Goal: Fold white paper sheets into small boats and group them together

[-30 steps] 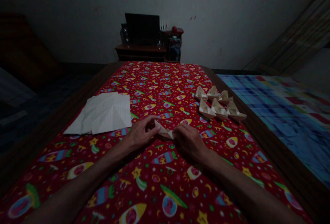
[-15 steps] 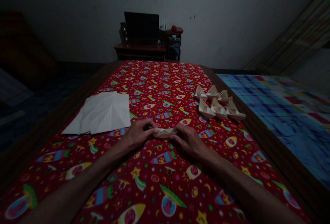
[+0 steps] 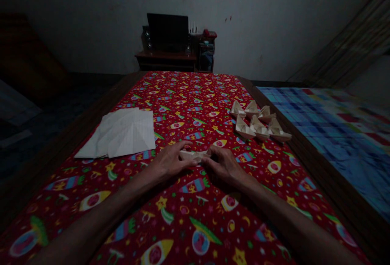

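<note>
Between my hands is a small piece of folded paper point(image 3: 195, 155), pale and narrow, low over the red patterned cloth point(image 3: 195, 220). My left hand point(image 3: 172, 158) grips its left end, the thumb along the near side and the fingers behind. At the right end, my right hand point(image 3: 224, 162) pinches it between thumb and bent fingers. Both hands partly cover the paper, so its full shape is hidden. To the right stand several folded paper boats point(image 3: 258, 127) in two rows. A fanned stack of paper sheets point(image 3: 131, 133) lies to the left.
The cloth covers a long table with a dark wooden edge point(image 3: 329, 187). Beyond its far end are a monitor point(image 3: 168, 29) on a wooden stand point(image 3: 166, 58) and a red telephone point(image 3: 209, 33). A blue checked sheet point(image 3: 323, 131) spreads out on the right.
My left thumb has slid right along the near side of the paper, towards its middle, and the left fingers have lifted a little. My right hand keeps its pinch almost in place.
</note>
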{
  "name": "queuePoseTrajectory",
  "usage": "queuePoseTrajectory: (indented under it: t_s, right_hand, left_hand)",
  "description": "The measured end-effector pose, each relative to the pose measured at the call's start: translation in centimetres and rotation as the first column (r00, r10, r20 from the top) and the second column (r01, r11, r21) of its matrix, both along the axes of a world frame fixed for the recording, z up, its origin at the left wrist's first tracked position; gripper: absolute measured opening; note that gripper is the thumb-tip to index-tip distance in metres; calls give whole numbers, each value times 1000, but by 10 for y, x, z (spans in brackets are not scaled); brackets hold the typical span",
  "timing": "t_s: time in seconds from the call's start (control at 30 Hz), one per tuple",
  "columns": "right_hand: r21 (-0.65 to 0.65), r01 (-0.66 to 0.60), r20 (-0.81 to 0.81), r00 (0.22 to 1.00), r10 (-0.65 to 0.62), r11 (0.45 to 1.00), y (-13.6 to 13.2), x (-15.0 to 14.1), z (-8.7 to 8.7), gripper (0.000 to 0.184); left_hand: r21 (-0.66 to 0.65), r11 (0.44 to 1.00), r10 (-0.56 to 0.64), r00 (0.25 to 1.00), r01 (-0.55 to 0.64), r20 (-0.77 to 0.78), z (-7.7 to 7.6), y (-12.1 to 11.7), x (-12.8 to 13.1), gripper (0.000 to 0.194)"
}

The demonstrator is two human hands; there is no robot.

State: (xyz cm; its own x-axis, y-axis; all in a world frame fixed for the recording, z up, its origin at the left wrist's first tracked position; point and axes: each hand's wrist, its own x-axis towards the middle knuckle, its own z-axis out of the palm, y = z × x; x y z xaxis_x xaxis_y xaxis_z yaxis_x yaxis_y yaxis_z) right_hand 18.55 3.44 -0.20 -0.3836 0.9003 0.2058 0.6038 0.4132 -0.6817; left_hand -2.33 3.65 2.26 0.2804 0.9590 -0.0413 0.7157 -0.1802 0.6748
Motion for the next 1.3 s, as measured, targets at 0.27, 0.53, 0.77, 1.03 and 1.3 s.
queuePoseTrajectory:
  t_s: [0.27, 0.53, 0.77, 1.03, 1.3]
  right_hand:
    - [221, -154, -42, 985, 167, 963, -6, 0, 1, 16]
    - [42, -101, -80, 991, 105, 994, -3, -2, 1, 19]
    - [-114, -110, -175, 980, 89, 987, 0, -4, 0, 28]
    - [-190, -56, -127, 991, 32, 980, -5, -7, 2, 21]
    - [-126, -82, 31, 996, 87, 989, -2, -8, 9, 34]
  left_hand:
    - [-262, 965, 72, 980, -21, 186, 4, 7, -3, 70]
    - [-226, 974, 93, 927, -9, 363, -4, 1, -1, 58]
    - [-136, 991, 60, 952, -20, 301, 1, -8, 5, 43]
    - [-139, 990, 5, 997, 6, 79, -1, -5, 2, 25]
    - [-217, 976, -33, 999, 30, -11, 3, -1, -8, 32]
